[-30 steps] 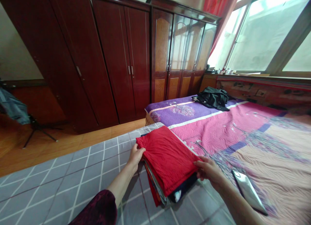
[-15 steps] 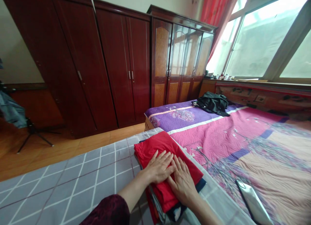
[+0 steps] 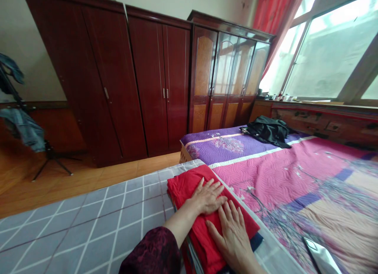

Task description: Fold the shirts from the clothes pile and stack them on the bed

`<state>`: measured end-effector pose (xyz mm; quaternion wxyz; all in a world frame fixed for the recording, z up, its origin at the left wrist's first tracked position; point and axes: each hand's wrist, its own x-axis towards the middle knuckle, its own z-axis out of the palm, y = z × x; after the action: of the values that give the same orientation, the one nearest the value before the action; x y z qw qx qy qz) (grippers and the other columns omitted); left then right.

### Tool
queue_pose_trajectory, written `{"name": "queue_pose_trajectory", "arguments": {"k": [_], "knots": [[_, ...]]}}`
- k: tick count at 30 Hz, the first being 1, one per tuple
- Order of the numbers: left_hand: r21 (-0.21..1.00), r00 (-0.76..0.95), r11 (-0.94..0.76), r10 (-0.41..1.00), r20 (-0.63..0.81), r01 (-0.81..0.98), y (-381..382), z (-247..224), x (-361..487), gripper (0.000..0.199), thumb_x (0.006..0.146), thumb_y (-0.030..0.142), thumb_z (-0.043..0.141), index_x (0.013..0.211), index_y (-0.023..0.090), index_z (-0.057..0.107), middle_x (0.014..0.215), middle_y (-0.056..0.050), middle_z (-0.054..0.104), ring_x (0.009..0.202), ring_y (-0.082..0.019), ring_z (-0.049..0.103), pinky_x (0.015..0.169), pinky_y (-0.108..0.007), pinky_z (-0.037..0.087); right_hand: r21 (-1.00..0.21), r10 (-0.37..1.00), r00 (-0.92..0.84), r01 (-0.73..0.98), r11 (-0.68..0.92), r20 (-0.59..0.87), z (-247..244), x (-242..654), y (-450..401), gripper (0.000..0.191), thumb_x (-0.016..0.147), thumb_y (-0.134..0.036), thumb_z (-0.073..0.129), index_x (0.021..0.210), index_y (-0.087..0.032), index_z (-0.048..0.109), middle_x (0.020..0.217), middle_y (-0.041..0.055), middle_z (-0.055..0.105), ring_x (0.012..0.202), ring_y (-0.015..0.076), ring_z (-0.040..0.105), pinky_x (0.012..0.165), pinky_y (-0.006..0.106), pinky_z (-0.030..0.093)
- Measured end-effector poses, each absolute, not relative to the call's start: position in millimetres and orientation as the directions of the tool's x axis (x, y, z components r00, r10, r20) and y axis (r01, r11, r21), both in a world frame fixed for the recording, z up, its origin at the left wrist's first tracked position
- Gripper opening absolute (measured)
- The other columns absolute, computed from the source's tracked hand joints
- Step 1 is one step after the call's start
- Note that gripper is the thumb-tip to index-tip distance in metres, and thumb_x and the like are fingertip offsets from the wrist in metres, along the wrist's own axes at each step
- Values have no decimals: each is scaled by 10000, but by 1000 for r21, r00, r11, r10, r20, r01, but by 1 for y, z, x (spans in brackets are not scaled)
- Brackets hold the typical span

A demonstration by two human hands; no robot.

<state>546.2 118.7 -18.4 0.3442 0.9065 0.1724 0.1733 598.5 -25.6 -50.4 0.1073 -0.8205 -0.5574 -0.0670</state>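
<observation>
Two hands of mine: one left hand (image 3: pixel 208 199), one right hand (image 3: pixel 232 234). One dark sleeve (image 3: pixel 153 250) in view. One red cloth (image 3: pixel 184 183) on top; layers below, several, can't count. One phone (image 3: pixel 323 258). One black clothing heap (image 3: pixel 267 130). One tripod stand (image 3: pixel 49 151). One red curtain (image 3: pixel 268 13). Middle wardrobe (image 3: pixel 147 77): two doors, two handles. Right wardrobe (image 3: pixel 203 65): four doors. Sill bottles (image 3: pixel 286 97): several, too small to count.

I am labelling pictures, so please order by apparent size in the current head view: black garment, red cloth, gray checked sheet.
1. Gray checked sheet
2. Red cloth
3. Black garment, also farthest away
</observation>
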Motion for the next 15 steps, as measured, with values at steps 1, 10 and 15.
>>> {"name": "queue_pose_trajectory", "arguments": {"k": [1,10,15], "knots": [[692,847,-678,498,186,246,125,-21,548,472,823,498,524,1248,295,566,1412,-14,459,1381,-225,280,1147,-431,10,-104,896,375,927,-361,236,-51,599,-25,728,858,-596,378,1376,-88,442,1454,168,340,1368,347,227,1112,545,188],[769,335,-323,930,151,551,198,-39,469,360,799,421,586,1062,176,589,1273,-187,556,1302,-352,382,1088,-527,170,-140,887,378,925,-352,264,-56,601,-25,706,861,-604,378,1380,-129,444,1447,157,362,1363,327,261,1104,544,207],[912,73,-61,997,35,406,149,-55,423,534,804,419,594,1225,131,438,1397,-220,412,1346,-315,326,1069,-394,298,-120,827,365,930,-348,428,-60,614,-22,691,854,-603,391,1322,-112,518,1458,169,348,1367,341,250,1096,526,230]]}}
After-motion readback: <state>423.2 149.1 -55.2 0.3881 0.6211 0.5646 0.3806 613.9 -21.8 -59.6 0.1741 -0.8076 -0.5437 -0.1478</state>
